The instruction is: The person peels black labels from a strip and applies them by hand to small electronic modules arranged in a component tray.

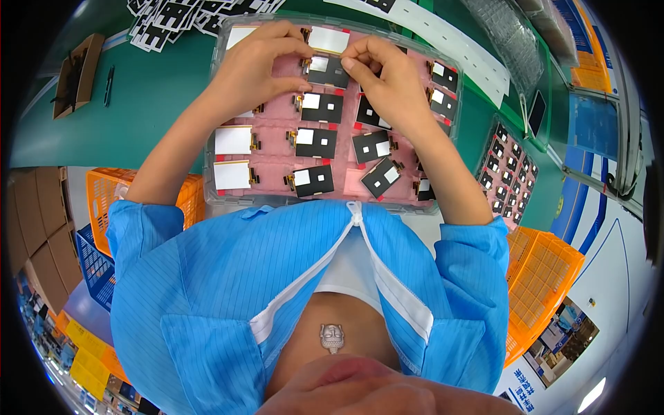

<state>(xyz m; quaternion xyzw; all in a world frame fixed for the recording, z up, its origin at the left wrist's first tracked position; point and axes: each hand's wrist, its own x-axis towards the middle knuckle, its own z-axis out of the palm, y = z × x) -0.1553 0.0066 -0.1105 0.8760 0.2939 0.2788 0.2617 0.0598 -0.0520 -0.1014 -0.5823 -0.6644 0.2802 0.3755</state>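
A small flat display panel (326,71), black and silver with a gold-brown ribbon tab, lies in a pink-lined clear tray (277,144). My left hand (266,62) spans its left end, thumb at the lower corner and fingers at the upper one. At the panel's upper right corner my right hand (391,79) has thumb and forefinger pinched together, the other fingers curled in. Just beyond it sits a white-faced panel (328,39). Similar black panels with white squares (321,108) fill the rows nearer me, and white-faced ones (233,140) form the left column.
Black-and-white cut pieces (173,17) are heaped at the far left. A cardboard box (77,76) and a pen (109,86) lie on the green table (149,104). A second tray of panels (508,169) stands right. Orange crates (543,277) flank me.
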